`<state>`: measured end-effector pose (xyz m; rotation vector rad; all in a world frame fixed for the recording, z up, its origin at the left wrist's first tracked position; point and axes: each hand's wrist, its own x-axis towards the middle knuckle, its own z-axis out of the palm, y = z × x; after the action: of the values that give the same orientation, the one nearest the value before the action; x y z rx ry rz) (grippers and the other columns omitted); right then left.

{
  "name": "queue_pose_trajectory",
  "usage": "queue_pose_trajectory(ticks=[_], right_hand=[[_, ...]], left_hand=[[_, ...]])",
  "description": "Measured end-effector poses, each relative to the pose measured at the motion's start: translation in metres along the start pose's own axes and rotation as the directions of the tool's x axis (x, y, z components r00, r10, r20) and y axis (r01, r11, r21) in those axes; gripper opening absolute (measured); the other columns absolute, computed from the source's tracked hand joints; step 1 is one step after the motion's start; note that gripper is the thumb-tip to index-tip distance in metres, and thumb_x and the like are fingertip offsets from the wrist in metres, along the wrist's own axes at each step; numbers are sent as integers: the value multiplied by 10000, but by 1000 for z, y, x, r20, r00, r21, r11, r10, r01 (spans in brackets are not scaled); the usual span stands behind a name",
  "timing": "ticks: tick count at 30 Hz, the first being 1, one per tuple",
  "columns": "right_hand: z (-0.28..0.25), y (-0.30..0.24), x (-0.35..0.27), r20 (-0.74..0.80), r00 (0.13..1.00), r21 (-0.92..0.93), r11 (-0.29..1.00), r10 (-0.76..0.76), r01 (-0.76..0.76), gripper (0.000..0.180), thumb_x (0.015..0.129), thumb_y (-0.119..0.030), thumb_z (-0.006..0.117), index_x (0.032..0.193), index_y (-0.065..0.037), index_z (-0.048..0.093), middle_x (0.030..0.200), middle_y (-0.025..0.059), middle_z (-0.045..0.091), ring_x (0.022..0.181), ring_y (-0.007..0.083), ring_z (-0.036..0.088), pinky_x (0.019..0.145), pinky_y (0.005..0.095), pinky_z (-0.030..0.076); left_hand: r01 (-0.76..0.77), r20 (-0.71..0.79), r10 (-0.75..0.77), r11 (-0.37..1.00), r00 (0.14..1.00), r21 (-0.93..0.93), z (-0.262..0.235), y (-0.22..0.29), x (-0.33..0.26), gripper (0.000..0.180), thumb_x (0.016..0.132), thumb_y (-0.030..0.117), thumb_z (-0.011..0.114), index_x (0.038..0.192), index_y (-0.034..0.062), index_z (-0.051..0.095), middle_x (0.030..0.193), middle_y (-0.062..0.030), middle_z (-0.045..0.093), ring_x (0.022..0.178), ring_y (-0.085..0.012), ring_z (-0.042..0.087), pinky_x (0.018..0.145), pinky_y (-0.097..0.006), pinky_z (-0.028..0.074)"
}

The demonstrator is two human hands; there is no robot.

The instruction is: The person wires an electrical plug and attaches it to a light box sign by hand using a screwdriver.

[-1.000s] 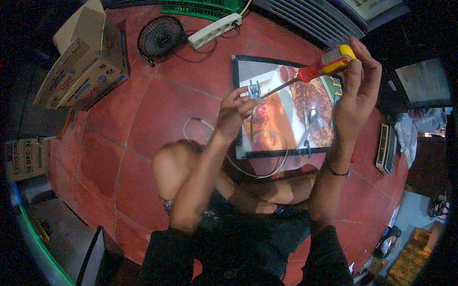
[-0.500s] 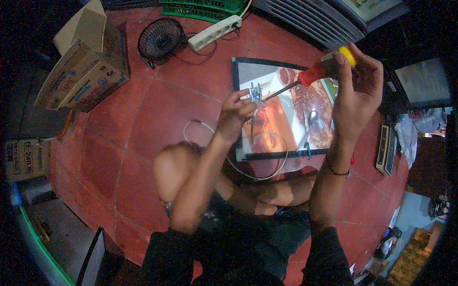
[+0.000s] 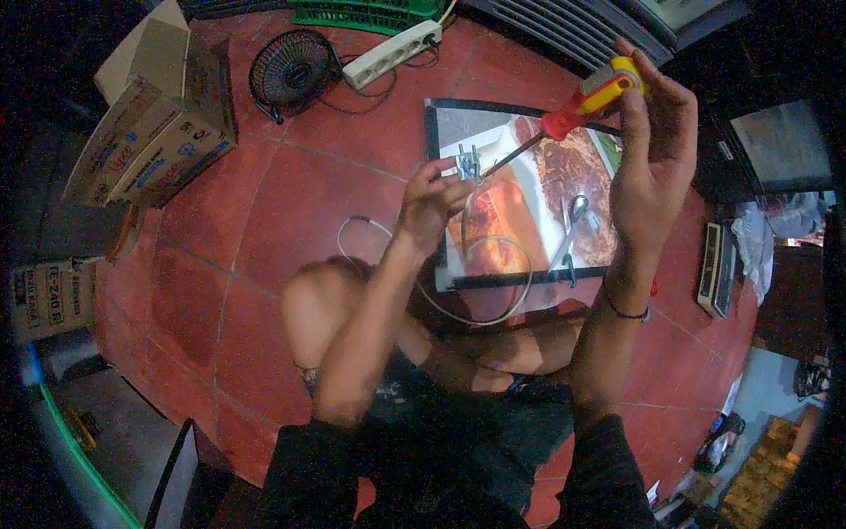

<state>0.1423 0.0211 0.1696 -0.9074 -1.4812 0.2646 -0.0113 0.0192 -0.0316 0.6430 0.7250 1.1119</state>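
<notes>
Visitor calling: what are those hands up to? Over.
Left hand pinching pronged plug. Right hand on red-and-yellow screwdriver, tip at the plug. Pale cable looped below, out of the screwdriver's way.

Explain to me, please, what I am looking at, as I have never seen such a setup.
No machine here, just a person's bare hands, seen from above by a fisheye camera worn on the head, which bends straight edges. The left hand holds what looks like a plug with metal pins; the right hand holds a red-and-yellow screwdriver, its tip at or close to the plug. Below them, a black-edged mat lies on the red tiled floor, bearing a shiny metal item too small to name.
</notes>
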Motion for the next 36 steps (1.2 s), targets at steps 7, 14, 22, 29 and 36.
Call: queue_pose_trajectory(ticks=[7,14,22,29,36], right_hand=[[-3,5,-9,55,998,-75,997,31,-27,245,900,-51,538,1125,29,484,1119,144,579,995,181,579,843,290,486],[7,1,-11,27,1000,98,995,7,-10,273,876,-24,567,1131,20,479,1139,147,560,973,160,577,857,281,478],[5,-2,-8,-59,998,21,999,-34,35,286,849,-1,602,1111,22,490,1098,131,578,939,150,590,814,253,494],[2,-9,-11,17,994,-37,994,104,-104,356,865,9,566,1194,9,430,1153,146,540,1007,162,558,827,276,499],[-8,7,-12,91,996,-146,989,24,-10,588,841,46,565,1326,-62,253,1159,174,503,1045,205,532,836,308,516]], left_hand=[[-3,21,8,973,1000,-231,-9,-6,0,491,766,39,651,1176,-40,392,941,-138,597,777,-129,591,576,-209,426],[-14,-21,10,980,1000,-199,9,13,-10,478,765,6,631,1172,-50,388,929,-148,608,663,-85,536,530,-189,383],[-58,23,62,987,998,-151,-3,6,-5,475,790,89,618,1186,-33,386,980,-162,609,790,-159,619,619,-205,455],[11,-11,-13,992,1000,-128,1,8,-5,466,780,112,621,1186,-16,431,922,-90,594,766,-110,574,608,-179,444],[39,59,-38,999,998,-15,13,25,-6,495,757,54,662,1173,-38,410,954,-127,616,705,-82,560,541,-187,379]])
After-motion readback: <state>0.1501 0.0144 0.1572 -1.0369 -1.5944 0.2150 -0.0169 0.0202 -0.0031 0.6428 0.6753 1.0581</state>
